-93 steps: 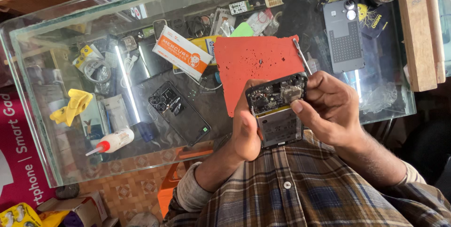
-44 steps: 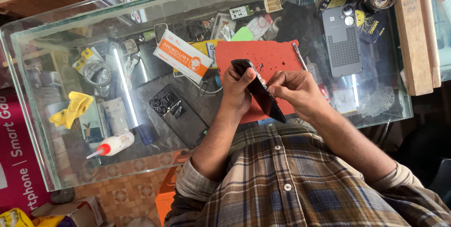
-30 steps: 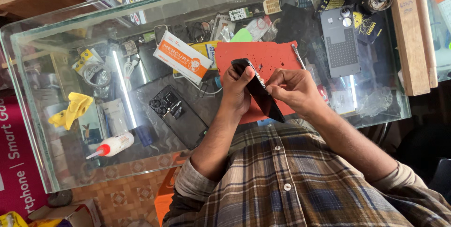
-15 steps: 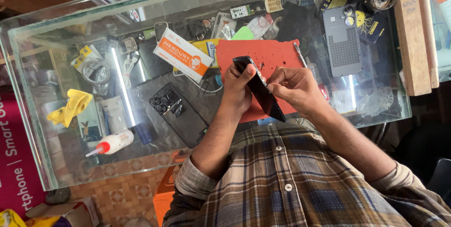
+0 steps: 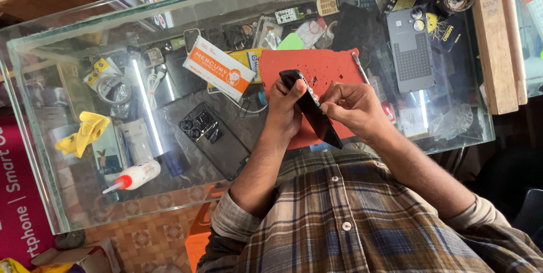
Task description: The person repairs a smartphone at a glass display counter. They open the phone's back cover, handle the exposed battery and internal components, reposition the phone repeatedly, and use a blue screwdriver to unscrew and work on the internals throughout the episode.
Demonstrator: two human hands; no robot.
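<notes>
both hands, left hand (image 5: 285, 112) and right hand (image 5: 352, 109), pinch the black phone (image 5: 312, 109) edge-on; a loosened grip could drop it onto the red mat (image 5: 322, 66).

Even daylight is recorded throughout, with bright tube-light glare streaks on the glass counter (image 5: 68, 205) toward 9 and 3 o'clock, soft shadows, sharp focus.

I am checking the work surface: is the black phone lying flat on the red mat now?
No, the black phone is lifted edge-on above the red mat, held between the left hand and right hand.
</notes>
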